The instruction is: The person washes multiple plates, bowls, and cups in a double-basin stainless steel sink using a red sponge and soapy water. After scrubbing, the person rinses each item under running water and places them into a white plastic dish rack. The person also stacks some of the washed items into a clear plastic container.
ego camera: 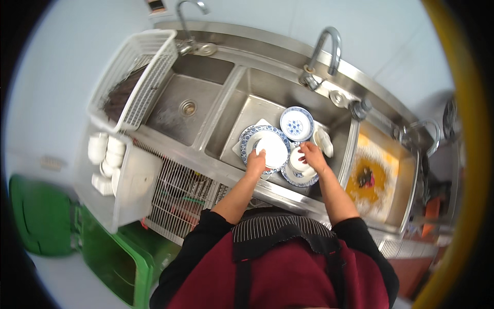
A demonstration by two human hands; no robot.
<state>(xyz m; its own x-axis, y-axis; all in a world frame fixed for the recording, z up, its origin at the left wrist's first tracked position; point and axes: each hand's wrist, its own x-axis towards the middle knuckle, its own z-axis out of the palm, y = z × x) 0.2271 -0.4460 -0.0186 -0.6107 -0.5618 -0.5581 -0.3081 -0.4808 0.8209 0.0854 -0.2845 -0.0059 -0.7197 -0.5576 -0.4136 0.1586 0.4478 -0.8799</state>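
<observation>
My left hand [256, 162] grips the near-left edge of a round white plate [273, 148], its thumb on top. That plate is over a stack of blue-and-white patterned plates [247, 143] in the middle sink basin [236, 116]. My right hand [313, 156] is at the right side of a small white bowl [297, 160], fingers curled; whether they grip it is unclear. Beneath the bowl lies another blue-rimmed plate [301, 181]. Beyond my hands stands a blue-and-white bowl [296, 123], with white dishes [324, 143] to its right.
A right basin [390, 204] holds foamy orange-brown liquid. The left basin [200, 92] has a drain. Faucets [335, 50] rise behind. At left are a white plastic basket [133, 77], a bin [135, 185] of white bowls [112, 152], and an open green waste bin [142, 266].
</observation>
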